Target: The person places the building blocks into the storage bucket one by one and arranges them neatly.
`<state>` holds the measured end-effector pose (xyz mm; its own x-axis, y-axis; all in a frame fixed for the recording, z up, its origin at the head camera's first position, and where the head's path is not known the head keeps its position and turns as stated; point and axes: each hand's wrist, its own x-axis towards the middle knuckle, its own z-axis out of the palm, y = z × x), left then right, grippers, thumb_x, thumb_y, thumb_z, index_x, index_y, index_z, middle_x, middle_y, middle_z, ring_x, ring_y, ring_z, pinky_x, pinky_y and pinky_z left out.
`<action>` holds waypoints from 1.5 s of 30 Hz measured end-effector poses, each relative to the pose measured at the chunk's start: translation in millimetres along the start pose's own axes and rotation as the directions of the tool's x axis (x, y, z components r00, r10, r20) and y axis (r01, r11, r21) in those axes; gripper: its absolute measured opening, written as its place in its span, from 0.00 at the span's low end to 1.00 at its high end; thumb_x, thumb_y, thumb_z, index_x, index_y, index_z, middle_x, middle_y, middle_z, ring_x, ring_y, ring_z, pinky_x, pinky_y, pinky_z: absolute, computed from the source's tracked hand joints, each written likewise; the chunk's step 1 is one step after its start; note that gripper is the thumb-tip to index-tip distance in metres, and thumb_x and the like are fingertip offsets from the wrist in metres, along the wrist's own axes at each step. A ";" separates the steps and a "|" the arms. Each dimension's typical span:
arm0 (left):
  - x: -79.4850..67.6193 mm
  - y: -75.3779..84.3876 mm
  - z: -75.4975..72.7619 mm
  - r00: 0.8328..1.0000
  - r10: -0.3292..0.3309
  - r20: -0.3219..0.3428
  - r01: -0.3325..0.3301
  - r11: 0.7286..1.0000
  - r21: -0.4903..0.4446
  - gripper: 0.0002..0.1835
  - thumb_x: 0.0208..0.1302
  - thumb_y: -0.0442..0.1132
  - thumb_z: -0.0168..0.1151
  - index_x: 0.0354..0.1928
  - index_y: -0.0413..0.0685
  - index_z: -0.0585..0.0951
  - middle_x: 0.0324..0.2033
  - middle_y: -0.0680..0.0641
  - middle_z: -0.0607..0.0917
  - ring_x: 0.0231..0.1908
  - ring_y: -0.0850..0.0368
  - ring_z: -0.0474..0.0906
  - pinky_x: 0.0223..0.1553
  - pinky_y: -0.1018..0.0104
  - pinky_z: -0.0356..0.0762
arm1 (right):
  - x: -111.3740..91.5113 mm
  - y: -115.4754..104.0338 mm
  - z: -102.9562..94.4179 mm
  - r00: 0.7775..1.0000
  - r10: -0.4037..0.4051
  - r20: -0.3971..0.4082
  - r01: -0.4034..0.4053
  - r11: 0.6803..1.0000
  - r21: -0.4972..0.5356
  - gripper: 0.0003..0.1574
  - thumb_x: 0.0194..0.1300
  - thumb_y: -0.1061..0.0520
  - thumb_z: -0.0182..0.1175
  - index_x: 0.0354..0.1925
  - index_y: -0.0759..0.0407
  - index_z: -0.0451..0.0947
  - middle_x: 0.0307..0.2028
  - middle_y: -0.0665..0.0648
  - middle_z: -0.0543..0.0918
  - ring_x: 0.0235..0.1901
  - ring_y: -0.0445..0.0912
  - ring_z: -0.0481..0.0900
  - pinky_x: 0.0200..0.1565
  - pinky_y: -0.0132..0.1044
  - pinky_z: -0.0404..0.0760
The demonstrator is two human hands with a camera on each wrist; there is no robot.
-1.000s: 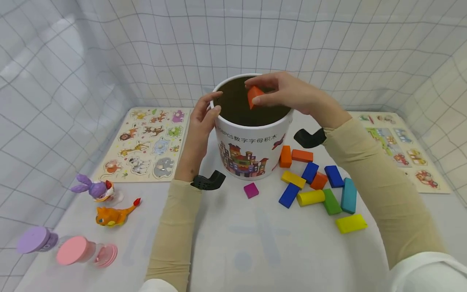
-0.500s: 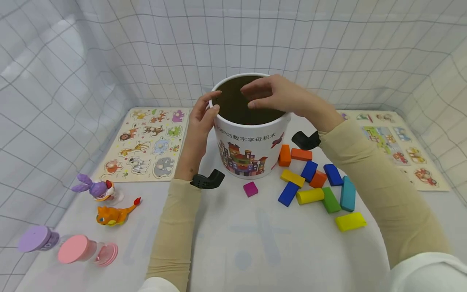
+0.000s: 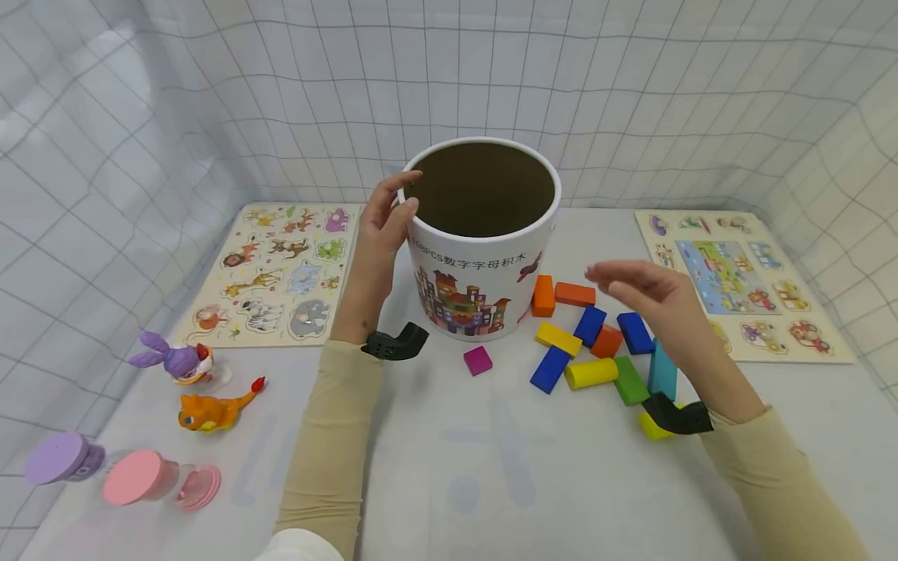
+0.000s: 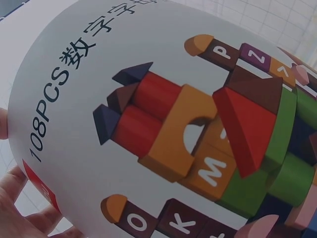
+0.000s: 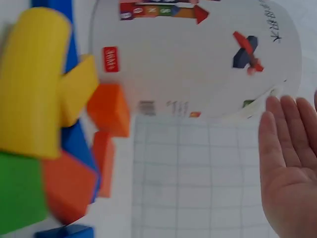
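Observation:
A large white bucket (image 3: 484, 243) with printed pictures of toy blocks stands at the back middle. My left hand (image 3: 382, 234) grips its rim at the left side, fingertips over the edge. In the left wrist view the bucket's printed wall (image 4: 163, 124) fills most of the frame, with part of the hand (image 4: 22, 203) at its edge. My right hand (image 3: 659, 304) is held above the loose blocks, fingers straight, holding nothing. Below it are a green block (image 3: 631, 380), a teal block (image 3: 662, 370) and a yellow cylinder (image 3: 592, 374). Blue, orange and yellow blocks lie nearby.
A magenta block (image 3: 478, 361) lies before the bucket. An animal puzzle board (image 3: 273, 273) is at left, another puzzle board (image 3: 744, 284) at right. Left front stand a purple rabbit figure (image 3: 178, 362), an orange figure (image 3: 210, 413), a pink-lidded tub (image 3: 136, 477) and a purple-lidded tub (image 3: 59, 458).
My right hand has let go of an orange-red block inside the bucket. It has since moved out, right and toward me, over the loose blocks. The left hand stays on the rim.

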<state>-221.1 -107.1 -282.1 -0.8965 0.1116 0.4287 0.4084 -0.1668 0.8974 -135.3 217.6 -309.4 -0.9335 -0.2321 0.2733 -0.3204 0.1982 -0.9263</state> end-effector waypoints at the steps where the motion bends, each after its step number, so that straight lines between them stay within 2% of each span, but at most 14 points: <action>1: 0.1 -0.1 -0.2 1.000 0.000 0.001 0.000 1.000 0.001 0.21 0.59 0.40 0.51 0.56 0.49 0.71 0.61 0.53 0.64 0.59 0.52 0.62 0.57 0.51 0.59 | -7.9 9.6 -2.9 0.998 0.046 0.052 -0.044 0.998 -0.044 0.17 0.64 0.58 0.50 0.51 0.61 0.73 0.49 0.56 0.77 0.50 0.47 0.73 0.48 0.28 0.72; 5: 0.8 -1.6 -0.2 1.000 0.009 0.008 -0.009 1.000 0.005 0.21 0.59 0.40 0.51 0.56 0.48 0.70 0.61 0.53 0.64 0.59 0.52 0.62 0.57 0.51 0.59 | -30.5 39.9 -9.3 0.948 0.163 0.275 -0.140 0.985 -0.102 0.19 0.64 0.58 0.50 0.53 0.61 0.71 0.51 0.62 0.74 0.51 0.51 0.72 0.47 0.29 0.74; 8: 1.1 -3.0 -0.4 1.000 0.015 0.008 -0.015 1.000 0.018 0.21 0.60 0.41 0.50 0.56 0.49 0.70 0.61 0.54 0.64 0.60 0.52 0.61 0.57 0.50 0.59 | -38.1 52.3 -10.7 0.913 0.185 0.362 -0.155 0.982 -0.111 0.19 0.65 0.60 0.49 0.53 0.63 0.70 0.51 0.66 0.74 0.50 0.53 0.73 0.46 0.28 0.74; 11: 1.1 -3.3 -1.3 1.000 0.015 0.004 -0.015 0.999 0.035 0.21 0.60 0.42 0.50 0.56 0.50 0.70 0.61 0.55 0.64 0.60 0.52 0.60 0.58 0.50 0.59 | -40.1 59.0 -8.6 0.903 0.208 0.377 -0.154 0.974 -0.168 0.18 0.64 0.58 0.50 0.52 0.61 0.72 0.49 0.61 0.76 0.50 0.51 0.73 0.47 0.29 0.73; 13: 1.0 -2.8 -1.7 1.000 0.014 0.005 -0.014 0.999 0.041 0.20 0.61 0.42 0.50 0.56 0.51 0.70 0.61 0.55 0.64 0.60 0.52 0.60 0.58 0.51 0.59 | -40.6 61.1 -5.5 0.899 0.226 0.375 -0.129 0.955 -0.266 0.18 0.63 0.56 0.53 0.51 0.56 0.74 0.48 0.54 0.78 0.50 0.49 0.72 0.49 0.33 0.72; 18: 1.4 -1.1 -1.7 1.000 0.023 0.017 -0.024 0.999 0.030 0.20 0.60 0.41 0.51 0.56 0.51 0.71 0.61 0.55 0.64 0.60 0.53 0.60 0.58 0.51 0.58 | -42.9 61.4 2.6 0.887 0.269 0.375 -0.031 0.846 -0.533 0.21 0.55 0.50 0.60 0.50 0.43 0.75 0.47 0.46 0.77 0.49 0.45 0.72 0.51 0.45 0.71; 24: 1.5 -1.0 -2.0 1.000 0.025 0.011 -0.026 1.000 0.015 0.20 0.60 0.41 0.51 0.56 0.51 0.71 0.61 0.54 0.64 0.60 0.52 0.60 0.58 0.51 0.58 | -44.3 59.2 8.2 0.891 0.248 0.380 0.022 0.813 -0.582 0.23 0.54 0.54 0.62 0.50 0.43 0.74 0.48 0.49 0.77 0.47 0.45 0.72 0.49 0.46 0.72; 30: 2.0 -2.6 -1.8 0.999 0.026 0.023 -0.026 1.000 -0.016 0.20 0.60 0.39 0.51 0.55 0.49 0.71 0.60 0.51 0.64 0.59 0.48 0.62 0.57 0.51 0.59 | -43.9 57.3 8.6 0.895 0.270 0.355 -0.030 0.831 -0.556 0.22 0.55 0.51 0.61 0.50 0.42 0.74 0.48 0.48 0.77 0.46 0.45 0.71 0.48 0.45 0.72; 33: 2.6 -1.5 -0.7 0.999 0.023 0.032 -0.023 1.000 -0.013 0.20 0.60 0.39 0.51 0.56 0.48 0.70 0.60 0.51 0.65 0.59 0.49 0.62 0.58 0.51 0.59 | -38.3 45.2 7.3 0.909 0.218 0.356 -0.019 0.873 -0.487 0.23 0.55 0.50 0.60 0.51 0.44 0.74 0.47 0.46 0.77 0.43 0.41 0.71 0.46 0.38 0.74; 35: 2.2 -1.0 -0.6 0.999 0.017 0.035 -0.017 1.000 -0.006 0.21 0.60 0.40 0.50 0.56 0.48 0.70 0.60 0.52 0.65 0.59 0.50 0.62 0.58 0.53 0.58 | -28.8 27.4 7.2 0.919 0.132 0.371 0.027 0.919 -0.394 0.23 0.57 0.54 0.59 0.53 0.48 0.73 0.47 0.47 0.77 0.42 0.41 0.72 0.45 0.33 0.74; 38: 0.7 -0.2 -1.5 1.000 0.006 0.025 -0.006 1.000 0.012 0.21 0.60 0.41 0.51 0.56 0.50 0.70 0.61 0.53 0.65 0.60 0.53 0.61 0.59 0.52 0.57 | -4.2 -11.7 9.6 0.930 -0.047 0.365 0.141 0.962 -0.235 0.25 0.58 0.63 0.57 0.55 0.56 0.70 0.48 0.52 0.76 0.43 0.43 0.73 0.45 0.28 0.73; 40: 0.2 0.3 -2.1 1.000 0.005 0.018 -0.005 1.000 0.020 0.21 0.60 0.41 0.51 0.56 0.50 0.70 0.61 0.54 0.64 0.60 0.54 0.61 0.59 0.51 0.56 | 18.7 -41.2 13.7 0.936 -0.132 0.327 0.186 0.973 -0.140 0.26 0.58 0.67 0.55 0.56 0.60 0.69 0.49 0.55 0.75 0.43 0.46 0.73 0.45 0.28 0.74; 43: -0.4 0.8 -2.4 1.000 0.001 0.018 -0.002 1.000 0.020 0.21 0.61 0.41 0.51 0.57 0.50 0.70 0.61 0.54 0.64 0.61 0.55 0.60 0.59 0.51 0.56 | 58.4 -75.4 25.0 0.952 -0.180 0.247 0.210 0.972 -0.103 0.24 0.60 0.64 0.54 0.56 0.60 0.69 0.49 0.56 0.75 0.44 0.48 0.73 0.45 0.30 0.75; 45: -0.8 0.8 -2.1 1.000 -0.007 0.020 0.006 1.000 0.019 0.21 0.61 0.41 0.51 0.58 0.51 0.69 0.61 0.55 0.64 0.61 0.56 0.60 0.59 0.51 0.56 | 85.6 -87.9 35.8 0.962 -0.142 0.234 0.177 0.975 -0.137 0.24 0.61 0.59 0.55 0.56 0.57 0.69 0.49 0.55 0.75 0.44 0.47 0.73 0.46 0.32 0.75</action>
<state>-220.4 -109.4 -281.9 -0.8955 0.1325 0.4249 0.4061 -0.1471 0.9019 -181.2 146.2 -213.8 -0.8149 -0.4739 0.3336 -0.4994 0.2823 -0.8190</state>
